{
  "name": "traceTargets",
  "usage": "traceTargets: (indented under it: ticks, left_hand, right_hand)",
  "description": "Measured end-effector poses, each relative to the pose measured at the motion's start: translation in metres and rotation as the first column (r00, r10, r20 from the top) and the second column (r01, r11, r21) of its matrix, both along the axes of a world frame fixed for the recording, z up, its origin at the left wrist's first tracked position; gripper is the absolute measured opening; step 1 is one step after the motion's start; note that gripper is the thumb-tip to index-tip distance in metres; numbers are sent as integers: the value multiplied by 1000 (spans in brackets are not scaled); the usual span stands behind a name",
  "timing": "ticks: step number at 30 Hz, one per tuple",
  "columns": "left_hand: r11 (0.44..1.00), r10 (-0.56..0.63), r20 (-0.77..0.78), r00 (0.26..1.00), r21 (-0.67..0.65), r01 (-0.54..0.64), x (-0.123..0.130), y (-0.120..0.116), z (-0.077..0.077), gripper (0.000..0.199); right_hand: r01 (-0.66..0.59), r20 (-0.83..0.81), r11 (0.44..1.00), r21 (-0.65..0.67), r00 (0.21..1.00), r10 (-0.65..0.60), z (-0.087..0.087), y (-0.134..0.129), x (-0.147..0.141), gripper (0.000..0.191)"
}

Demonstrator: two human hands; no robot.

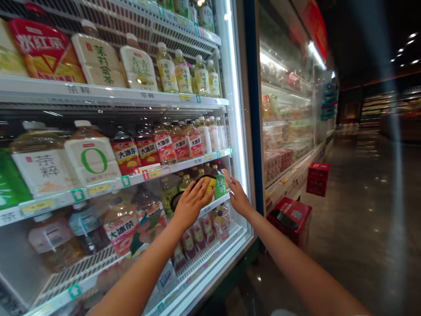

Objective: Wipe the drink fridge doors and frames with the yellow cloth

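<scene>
My left hand [194, 199] lies over a yellow-and-black cloth [209, 185] at the front of a glass-fronted drinks fridge. Its fingers are stretched along the cloth, whose black edge shows on both sides of the hand; the part under the palm is hidden. My right hand [238, 196] is open and raised beside the fridge's right frame, fingers pointing up, with nothing seen in it. Between the two hands a green-labelled bottle [221, 181] shows on its shelf. Whether the right fingertips touch the glass, I cannot tell.
Shelves of bottled drinks [164, 142] fill the fridge, with a bright light strip [237, 109] down its right side. To the right runs another glass-fronted case [286, 114]. Red boxes [297, 213] stand low before it, beside a shiny floor [348, 210].
</scene>
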State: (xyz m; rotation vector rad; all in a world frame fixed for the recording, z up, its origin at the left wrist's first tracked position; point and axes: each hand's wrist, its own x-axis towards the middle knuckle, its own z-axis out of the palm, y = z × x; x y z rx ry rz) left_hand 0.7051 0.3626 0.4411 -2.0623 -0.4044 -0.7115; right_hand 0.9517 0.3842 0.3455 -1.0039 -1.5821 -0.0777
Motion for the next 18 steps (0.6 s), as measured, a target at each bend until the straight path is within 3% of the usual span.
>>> traceTargets:
  ticks: [3, 5, 7, 10, 14, 16, 18]
  left_hand:
    - [992, 107, 197, 975, 52, -119, 12, 7, 11, 64]
    - [984, 133, 314, 940, 70, -163, 41, 19, 30, 66]
    - [983, 117, 322, 939, 93, -155, 75, 32, 40, 66]
    - [985, 99, 204, 974, 120, -125, 106, 43, 23, 62]
    - [991, 105, 1, 994, 85, -105, 87, 29, -18, 52]
    - [989, 134, 12, 991, 67, -135, 78, 23, -19, 54]
    - [980, 190, 115, 975, 42, -195, 88, 27, -6, 61]
  right_hand:
    - [39, 2, 999, 25, 999, -39, 1, 12, 26, 79]
    - [65, -13, 997, 45, 998, -64, 2, 22, 42, 75]
    - [79, -33, 995, 55, 996, -77, 1, 31, 56, 70]
    - [72, -40, 995, 62, 997, -69, -4, 42, 76, 66]
    - [43, 15, 995, 88, 999, -44, -12, 52, 100, 63]
    - [40, 26, 995, 94, 999, -42, -13, 57, 109, 64]
    - [37, 32, 995, 88, 999, -40, -13, 60, 114, 66]
